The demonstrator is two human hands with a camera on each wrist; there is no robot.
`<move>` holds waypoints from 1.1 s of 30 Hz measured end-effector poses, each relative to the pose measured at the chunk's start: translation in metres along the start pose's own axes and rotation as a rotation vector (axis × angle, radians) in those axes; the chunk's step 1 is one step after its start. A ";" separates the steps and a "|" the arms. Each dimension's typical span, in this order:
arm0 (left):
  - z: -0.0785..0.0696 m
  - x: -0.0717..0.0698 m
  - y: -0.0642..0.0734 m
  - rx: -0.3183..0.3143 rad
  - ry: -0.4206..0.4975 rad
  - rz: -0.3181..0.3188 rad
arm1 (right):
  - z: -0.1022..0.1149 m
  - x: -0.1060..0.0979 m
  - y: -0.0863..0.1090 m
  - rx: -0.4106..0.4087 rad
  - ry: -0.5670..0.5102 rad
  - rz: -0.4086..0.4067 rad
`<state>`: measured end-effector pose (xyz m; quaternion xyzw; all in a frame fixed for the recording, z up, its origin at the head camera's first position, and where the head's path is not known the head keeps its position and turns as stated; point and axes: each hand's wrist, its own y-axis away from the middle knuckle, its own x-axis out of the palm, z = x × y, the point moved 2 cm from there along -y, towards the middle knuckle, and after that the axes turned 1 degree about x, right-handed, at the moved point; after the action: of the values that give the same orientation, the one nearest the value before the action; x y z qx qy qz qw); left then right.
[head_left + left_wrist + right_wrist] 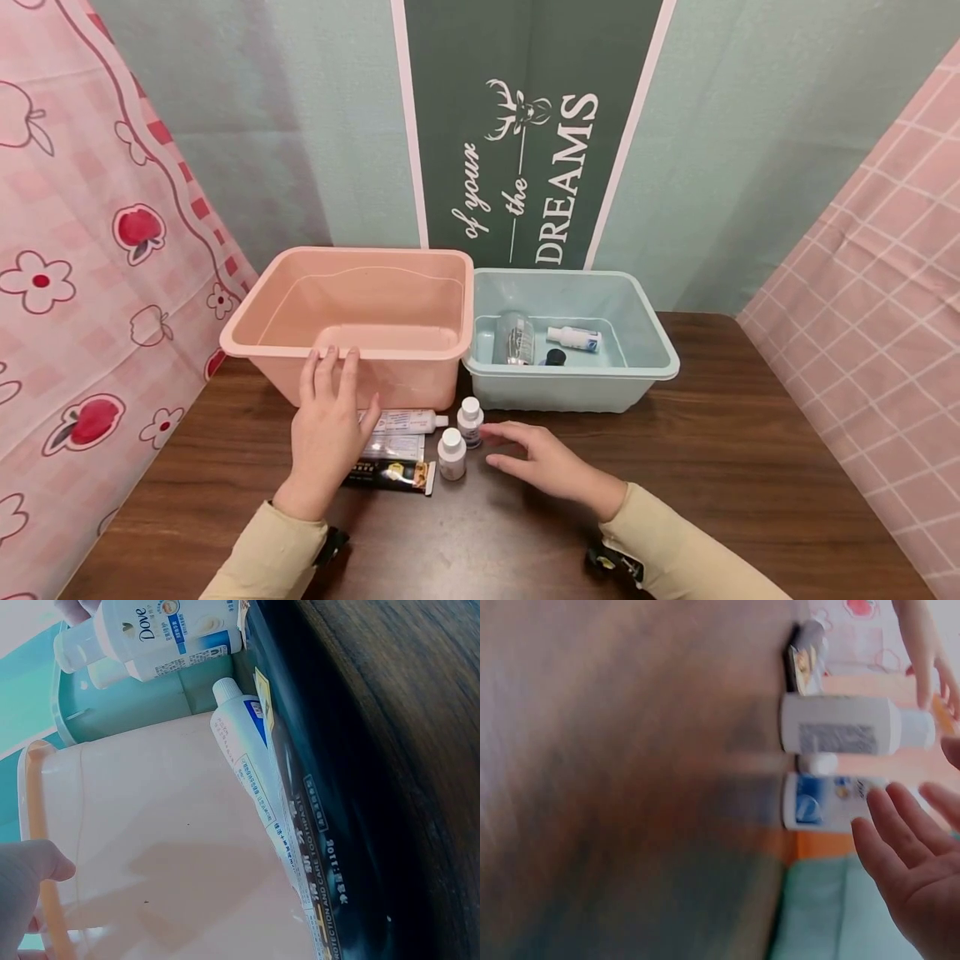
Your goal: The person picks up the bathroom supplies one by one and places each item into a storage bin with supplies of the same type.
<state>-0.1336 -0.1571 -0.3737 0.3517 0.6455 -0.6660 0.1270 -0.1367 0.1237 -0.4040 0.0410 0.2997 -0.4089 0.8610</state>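
Note:
My left hand (326, 433) rests its extended fingertips at the front rim of the pink bin (420, 379), thumb apart. Below that hand, on the table, lie a white tube (408, 422), a silvery packet (397, 447) and a black tube (393, 475), partly hidden. To their right stand two white capped bottles, the nearer one (452, 458) and the farther one (470, 423); the left wrist view shows a Dove label on a bottle (161, 634). My right hand (547, 462) has its fingers loosely extended, tips right beside the farther bottle.
A light blue bin (570, 392) stands right of the pink one. It holds a clear bottle (517, 340), a small white bottle (576, 338) and a black-capped item (555, 357). Curtains enclose the wooden table (720, 467) at the back and sides.

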 end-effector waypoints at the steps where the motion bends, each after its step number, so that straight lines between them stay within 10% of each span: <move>1: 0.000 0.000 0.000 -0.001 0.001 0.001 | 0.004 0.002 -0.001 0.021 -0.037 -0.008; 33: 0.001 0.000 -0.001 -0.005 0.013 0.006 | -0.016 0.042 -0.017 0.120 -0.142 0.042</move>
<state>-0.1347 -0.1582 -0.3731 0.3577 0.6468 -0.6617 0.1259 -0.1363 0.0891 -0.4370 0.0695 0.2118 -0.4098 0.8845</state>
